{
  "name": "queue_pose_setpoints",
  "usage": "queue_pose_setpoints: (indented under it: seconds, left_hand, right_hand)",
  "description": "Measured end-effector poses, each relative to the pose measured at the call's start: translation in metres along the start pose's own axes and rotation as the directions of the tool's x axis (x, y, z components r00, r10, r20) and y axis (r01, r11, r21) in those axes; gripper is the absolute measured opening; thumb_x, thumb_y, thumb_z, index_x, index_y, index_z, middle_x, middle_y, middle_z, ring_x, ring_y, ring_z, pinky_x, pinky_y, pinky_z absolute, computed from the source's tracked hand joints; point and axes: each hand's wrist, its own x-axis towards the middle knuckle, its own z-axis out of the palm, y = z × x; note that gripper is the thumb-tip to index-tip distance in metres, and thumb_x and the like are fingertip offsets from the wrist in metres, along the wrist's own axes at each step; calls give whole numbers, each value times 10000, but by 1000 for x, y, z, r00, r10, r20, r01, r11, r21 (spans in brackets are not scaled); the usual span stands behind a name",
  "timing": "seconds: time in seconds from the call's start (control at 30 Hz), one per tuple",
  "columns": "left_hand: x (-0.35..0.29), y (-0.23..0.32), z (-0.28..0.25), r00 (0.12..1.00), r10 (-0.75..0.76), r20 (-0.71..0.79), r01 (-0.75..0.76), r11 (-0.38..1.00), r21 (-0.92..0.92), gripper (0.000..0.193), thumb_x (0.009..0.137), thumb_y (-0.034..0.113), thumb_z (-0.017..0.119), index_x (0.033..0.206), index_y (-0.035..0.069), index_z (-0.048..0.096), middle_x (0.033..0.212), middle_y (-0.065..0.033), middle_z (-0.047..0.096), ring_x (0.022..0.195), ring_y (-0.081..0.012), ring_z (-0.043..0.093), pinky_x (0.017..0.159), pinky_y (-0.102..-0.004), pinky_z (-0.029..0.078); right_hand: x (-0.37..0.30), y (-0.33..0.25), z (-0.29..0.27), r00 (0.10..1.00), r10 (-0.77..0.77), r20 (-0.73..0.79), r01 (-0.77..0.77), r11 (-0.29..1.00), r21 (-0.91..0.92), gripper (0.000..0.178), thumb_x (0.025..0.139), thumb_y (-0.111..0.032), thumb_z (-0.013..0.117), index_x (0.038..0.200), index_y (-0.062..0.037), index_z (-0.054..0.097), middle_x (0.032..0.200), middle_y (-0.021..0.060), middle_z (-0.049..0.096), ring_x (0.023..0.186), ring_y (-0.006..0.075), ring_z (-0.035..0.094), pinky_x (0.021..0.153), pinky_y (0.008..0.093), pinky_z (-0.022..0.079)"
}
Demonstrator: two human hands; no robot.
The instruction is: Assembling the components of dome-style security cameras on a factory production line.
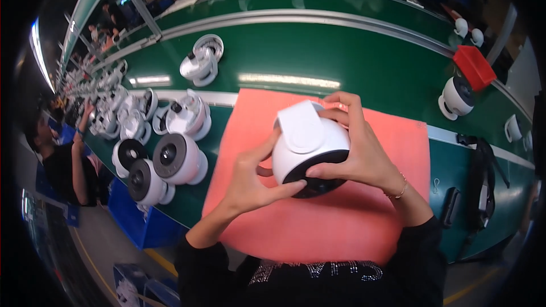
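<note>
I hold a round white device (310, 150) with a black front face and a flat white base tab on top, above a pink mat (318, 222). My left hand (250, 176) cups its left side, thumb tip on the black face. My right hand (355, 148) wraps the right side, fingers curled over the top rear. A thin bracelet sits on my right wrist. The device's underside is hidden by my hands.
Several similar white round devices (170, 159) lie in a cluster on the green bench (341, 68) to my left. Another stands at the right (458, 96) beside a red bin (474, 65). A seated person (62, 159) works at far left; others sit at the back.
</note>
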Motion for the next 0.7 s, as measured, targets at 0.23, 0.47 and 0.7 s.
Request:
queue_pose_setpoints:
  seconds: [0.23, 0.47, 0.7]
  left_hand:
    - [14, -52, -23, 881, 293, -372, -404, 875, -267, 811, 529, 221, 716, 1211, -107, 424, 1123, -179, 559, 1033, -268, 551, 927, -371, 403]
    - [35, -72, -18, 919, 283, -275, -382, 813, -440, 853, 609, 273, 718, 1302, -34, 327, 1254, -177, 465, 1137, -298, 486, 964, -414, 387]
    - [64, -72, 7, 969, 118, -218, -244, 604, -759, 866, 651, 303, 712, 1335, -2, 276, 1305, -174, 414, 1184, -310, 446, 985, -436, 375]
  right_hand:
    - [5, -26, -8, 989, -131, 69, 111, 964, 244, 867, 630, -168, 775, 1370, -108, 326, 1255, 144, 472, 1134, 259, 488, 899, 384, 463]
    - [6, -20, -10, 998, -55, 25, 47, 968, 245, 843, 624, -156, 772, 1355, -117, 355, 1298, 139, 436, 1203, 255, 424, 926, 394, 453]
    - [14, 5, 8, 968, -97, -231, 139, 975, 174, 863, 664, -187, 749, 1379, -120, 271, 1338, 160, 351, 1251, 289, 351, 932, 404, 447]
